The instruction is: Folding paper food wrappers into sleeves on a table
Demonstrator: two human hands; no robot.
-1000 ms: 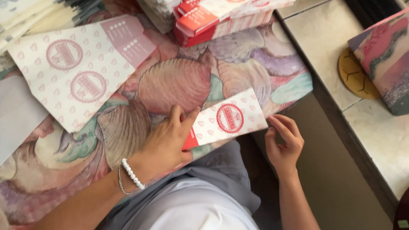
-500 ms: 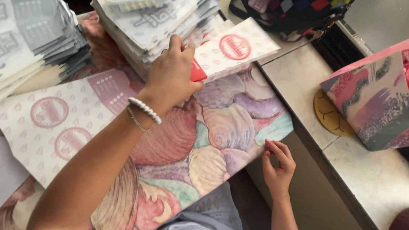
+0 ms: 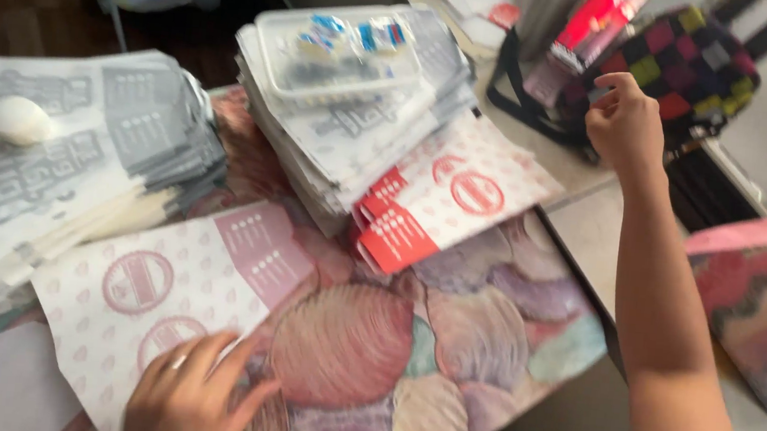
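At the near table edge, the left hand (image 3: 188,394) is pressing flat, fingers spread, on the unfolded red-and-white printed paper sheet (image 3: 170,289) — gripping nothing yet. Right hand (image 3: 625,122) is reaching toward the checkered bag (image 3: 688,71), fingers curled, contents unclear. Likely picking up a fresh sheet — next needs a pinch at its edge.

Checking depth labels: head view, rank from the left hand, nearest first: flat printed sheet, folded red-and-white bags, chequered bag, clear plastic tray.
1. Flat printed sheet: under the left hand, touching.
2. Folded red-and-white bags: centre, up-right.
3. Clear plastic tray: atop the middle stack.
4. Chequered bag: far top right, beside the right hand.
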